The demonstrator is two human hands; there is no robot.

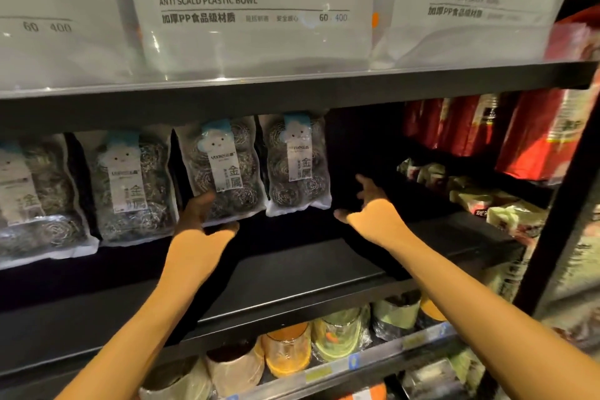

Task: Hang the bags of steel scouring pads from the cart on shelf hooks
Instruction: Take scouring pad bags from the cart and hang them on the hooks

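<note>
Several clear bags of steel scouring pads hang in a row under the upper shelf. My left hand (203,217) reaches to the bottom of the third bag (224,169), fingers against its lower left and thumb under its bottom edge. The rightmost bag (297,162) hangs free beside it. My right hand (368,201) is held with fingers spread in the dark gap to the right of that bag, holding nothing. Two more bags (130,185) (35,198) hang further left. The hooks are hidden behind the bags. No cart is in view.
A black shelf board (292,273) runs below the bags. Above sit large white packs of plastic bowls (253,10). Red packages (532,133) and yellow-green packs (480,198) fill the right bay. Wrapped cups (337,334) stand on the shelf beneath. A black upright post (561,211) stands at the right.
</note>
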